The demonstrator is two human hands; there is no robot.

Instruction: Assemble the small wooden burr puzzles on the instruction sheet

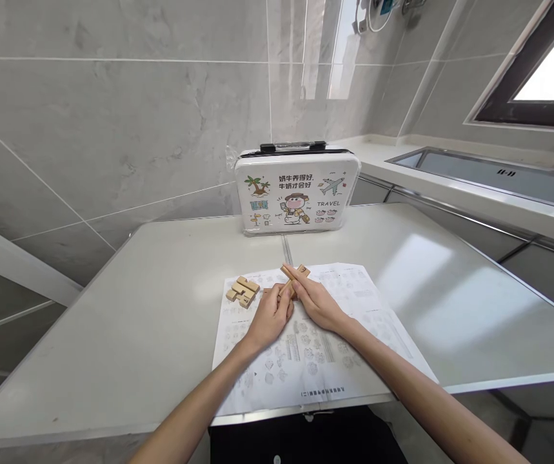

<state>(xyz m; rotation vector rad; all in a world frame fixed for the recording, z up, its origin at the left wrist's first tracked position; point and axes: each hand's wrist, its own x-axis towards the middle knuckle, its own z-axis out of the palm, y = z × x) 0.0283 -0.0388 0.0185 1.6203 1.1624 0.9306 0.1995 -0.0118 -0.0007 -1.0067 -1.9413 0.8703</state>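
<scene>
Both hands meet over a printed instruction sheet (335,348) on a white table (151,335). My left hand (271,317) is closed around notched wooden puzzle pieces (292,278), gripping them from the near side. My right hand (316,300) pinches the same wooden pieces from the right, fingers pressed together on a bar that sticks up toward the far side. A small cluster of loose wooden pieces (242,291) lies on the sheet's far left corner, just left of my left hand and untouched.
A white cartoon-printed case (296,193) with a black handle stands upright against the tiled wall at the table's far edge. To the right runs a counter with a sunken sink (489,173) under a window. The table's near edge is at my waist.
</scene>
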